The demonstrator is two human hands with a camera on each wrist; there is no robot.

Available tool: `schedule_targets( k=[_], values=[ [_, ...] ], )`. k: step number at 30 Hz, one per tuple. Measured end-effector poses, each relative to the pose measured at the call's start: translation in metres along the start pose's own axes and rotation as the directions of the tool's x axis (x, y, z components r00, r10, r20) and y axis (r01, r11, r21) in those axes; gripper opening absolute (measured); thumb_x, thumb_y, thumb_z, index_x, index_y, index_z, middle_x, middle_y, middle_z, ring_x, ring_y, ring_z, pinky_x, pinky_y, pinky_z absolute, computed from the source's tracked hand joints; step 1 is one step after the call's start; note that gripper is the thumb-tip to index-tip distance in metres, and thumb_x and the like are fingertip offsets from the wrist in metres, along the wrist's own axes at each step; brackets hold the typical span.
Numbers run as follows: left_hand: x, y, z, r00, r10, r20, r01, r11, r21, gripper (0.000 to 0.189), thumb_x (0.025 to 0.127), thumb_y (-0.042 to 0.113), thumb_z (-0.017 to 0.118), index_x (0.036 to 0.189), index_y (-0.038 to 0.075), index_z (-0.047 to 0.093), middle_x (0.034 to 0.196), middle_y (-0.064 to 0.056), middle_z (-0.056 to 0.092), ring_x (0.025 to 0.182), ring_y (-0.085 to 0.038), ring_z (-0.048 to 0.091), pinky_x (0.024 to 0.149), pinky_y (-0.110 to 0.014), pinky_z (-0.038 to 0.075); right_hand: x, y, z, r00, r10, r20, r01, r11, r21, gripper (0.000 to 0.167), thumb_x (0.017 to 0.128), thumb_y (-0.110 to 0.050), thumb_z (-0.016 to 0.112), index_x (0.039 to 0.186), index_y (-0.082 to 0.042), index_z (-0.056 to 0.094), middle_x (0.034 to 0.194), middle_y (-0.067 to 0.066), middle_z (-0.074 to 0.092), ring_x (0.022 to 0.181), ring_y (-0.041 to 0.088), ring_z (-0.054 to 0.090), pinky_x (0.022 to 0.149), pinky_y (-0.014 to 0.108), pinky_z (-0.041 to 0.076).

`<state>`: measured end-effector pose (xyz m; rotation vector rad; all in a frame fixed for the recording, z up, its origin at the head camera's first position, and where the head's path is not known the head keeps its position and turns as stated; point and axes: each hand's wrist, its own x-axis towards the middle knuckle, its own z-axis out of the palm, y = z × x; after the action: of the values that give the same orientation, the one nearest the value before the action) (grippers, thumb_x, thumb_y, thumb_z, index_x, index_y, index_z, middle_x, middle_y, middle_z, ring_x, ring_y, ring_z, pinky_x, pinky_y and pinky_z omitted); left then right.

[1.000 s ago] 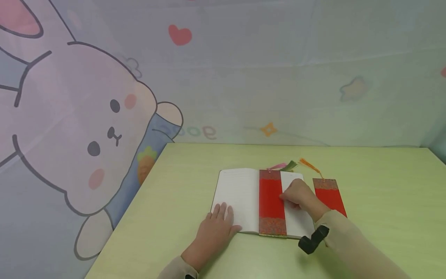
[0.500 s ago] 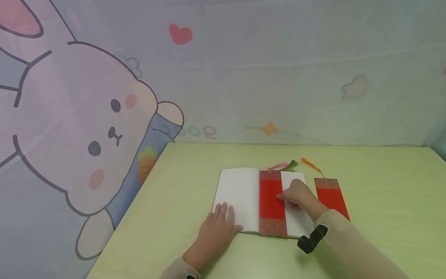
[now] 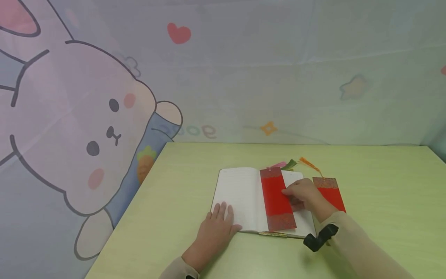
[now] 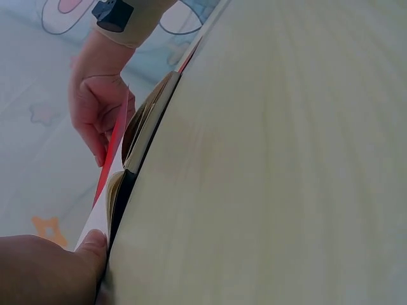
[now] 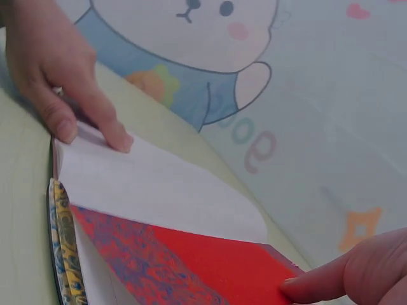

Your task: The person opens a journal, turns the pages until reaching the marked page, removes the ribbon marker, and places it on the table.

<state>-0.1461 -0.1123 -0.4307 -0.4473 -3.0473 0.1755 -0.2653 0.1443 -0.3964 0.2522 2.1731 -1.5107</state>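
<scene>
An open notebook (image 3: 237, 190) with white lined pages lies on the table. My left hand (image 3: 214, 234) rests on the lower left page with fingers straight. A red bookmark (image 3: 276, 195) with patterned ends is pinched at its right edge by my right hand (image 3: 308, 195). It slants over the right page, raised off the paper in the left wrist view. In the right wrist view, the thumb (image 5: 318, 283) lies on the red face of the bookmark; the fingers beneath are hidden. Pink (image 3: 278, 165) and green tassels (image 3: 290, 165) stick out past the notebook's top edge.
Another red bookmark (image 3: 329, 193) with an orange tassel (image 3: 309, 164) lies right of the notebook, partly behind my right arm. A yellow patterned edge (image 5: 67, 241) shows at the notebook's bottom. Behind the pale green table (image 3: 167, 186) hangs a cartoon rabbit cloth (image 3: 244, 77).
My right hand has gone from touching the flat bookmark to pinching its edge. The bookmark has lifted and its lower end has swung right. The left hand stays in place.
</scene>
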Motion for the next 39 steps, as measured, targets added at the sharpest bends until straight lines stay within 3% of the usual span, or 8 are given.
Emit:
schedule_targets(
  k=[5, 12, 23, 29, 39],
  values=[
    [0.0, 0.001, -0.002, 1.0, -0.006, 0.015, 0.006, 1.0, 0.004, 0.062, 0.095, 0.05, 0.039, 0.132, 0.001, 0.048, 0.135, -0.017, 0.048, 0.125, -0.032, 0.044, 0.094, -0.045, 0.042, -0.002, 0.002, -0.005, 1.0, 0.007, 0.028, -0.009, 0.997, 0.073, 0.037, 0.088, -0.009, 0.06, 0.117, 0.011, 0.051, 0.09, 0.014, 0.066, 0.072, 0.022, 0.063, 0.064, 0.037, 0.054],
    [0.0, 0.001, -0.003, 1.0, -0.003, -0.001, 0.003, 1.0, 0.003, 0.061, 0.095, 0.05, 0.039, 0.131, 0.001, 0.049, 0.135, -0.017, 0.048, 0.124, -0.033, 0.044, 0.094, -0.045, 0.042, -0.004, 0.003, -0.009, 1.0, 0.005, 0.018, -0.006, 0.997, 0.083, 0.038, 0.089, -0.011, 0.061, 0.119, 0.008, 0.05, 0.102, 0.019, 0.063, 0.079, 0.025, 0.062, 0.066, 0.034, 0.053],
    [-0.002, 0.0, -0.001, 0.999, 0.008, -0.047, -0.008, 1.0, 0.0, 0.06, 0.095, 0.048, 0.04, 0.129, 0.0, 0.051, 0.132, -0.018, 0.05, 0.122, -0.033, 0.047, 0.092, -0.045, 0.044, -0.001, 0.01, -0.025, 0.995, -0.092, 0.033, 0.086, 0.986, 0.144, 0.043, 0.091, -0.016, 0.059, 0.124, 0.008, 0.044, 0.097, 0.014, 0.061, 0.075, 0.022, 0.06, 0.065, 0.032, 0.052],
    [-0.002, 0.001, 0.001, 0.999, 0.012, -0.049, -0.013, 1.0, -0.006, 0.06, 0.096, 0.049, 0.039, 0.13, 0.0, 0.05, 0.133, -0.018, 0.05, 0.123, -0.034, 0.046, 0.093, -0.045, 0.043, -0.002, 0.021, -0.041, 0.993, -0.116, -0.028, 0.119, 0.988, 0.098, 0.05, 0.091, -0.023, 0.06, 0.127, 0.008, 0.044, 0.095, 0.01, 0.062, 0.077, 0.02, 0.06, 0.067, 0.03, 0.052],
    [-0.001, 0.0, 0.002, 0.999, 0.003, -0.046, -0.003, 1.0, 0.004, 0.061, 0.095, 0.049, 0.039, 0.13, 0.001, 0.05, 0.133, -0.018, 0.049, 0.123, -0.034, 0.046, 0.093, -0.045, 0.043, -0.005, 0.03, -0.065, 0.994, -0.051, -0.1, 0.063, 0.991, 0.121, 0.061, 0.09, -0.028, 0.06, 0.136, 0.006, 0.037, 0.122, 0.023, 0.05, 0.085, 0.022, 0.059, 0.071, 0.031, 0.053]
  ],
)
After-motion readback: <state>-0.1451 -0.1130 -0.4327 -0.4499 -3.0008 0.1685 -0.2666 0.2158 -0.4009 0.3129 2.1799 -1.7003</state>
